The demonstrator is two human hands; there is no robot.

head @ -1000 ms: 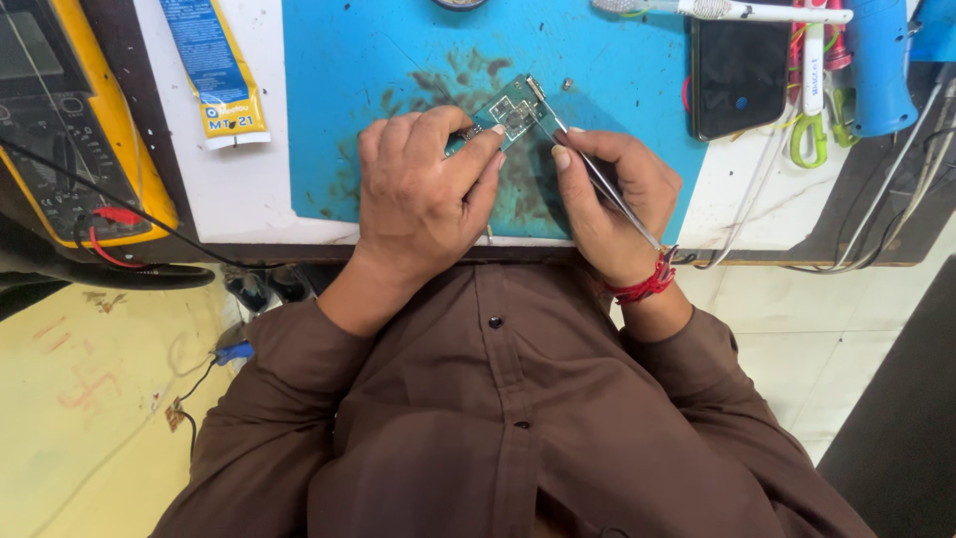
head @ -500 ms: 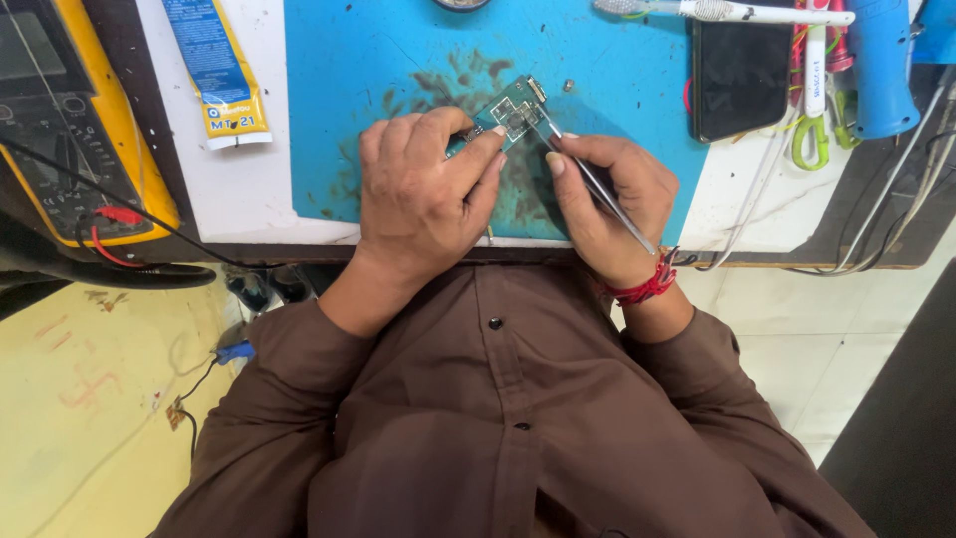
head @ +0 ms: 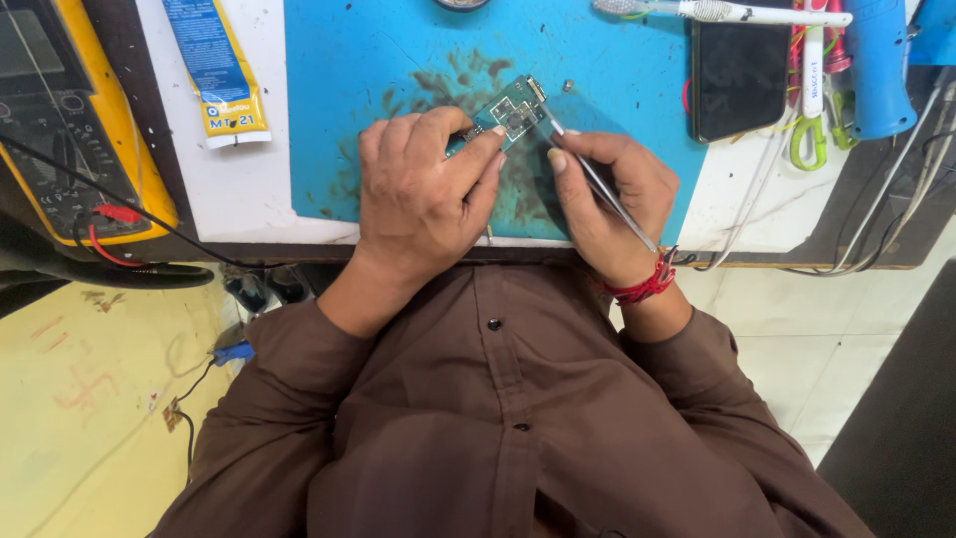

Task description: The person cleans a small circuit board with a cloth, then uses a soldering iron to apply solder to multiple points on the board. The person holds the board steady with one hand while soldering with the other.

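Green and small, the circuit board [head: 510,112] sat tilted on the stained blue work mat [head: 378,60], near the mat's middle and close to the bench edge. Its face carried a pale square outline with a dark chip inside it, a few silvery pads around that, and a metal connector at the upper end. The lower end was hidden under fingers.

The left hand [head: 423,194] lay curled over the board's lower end, fingers bent and closed down on it, the fingertips pressing its edge so that it was pinned in place. The right hand [head: 607,199] was closed in a pen-like grip around thin metal tweezers [head: 597,179], whose shaft ran up across the palm from beside a red wrist thread [head: 637,289], with the tip resting at the board's right edge near the chip. Whether the tip gripped anything was too small to tell.

A tiny screw [head: 568,86] lay just beside the board on the mat. Further right a dark phone [head: 737,75] lay face up, with a white toothbrush [head: 727,12] above it and a blue tool handle [head: 878,70] beyond. At the left stood a yellow multimeter [head: 70,120] with red and black leads, and a blue and yellow tube [head: 217,70] lay between it and the mat.
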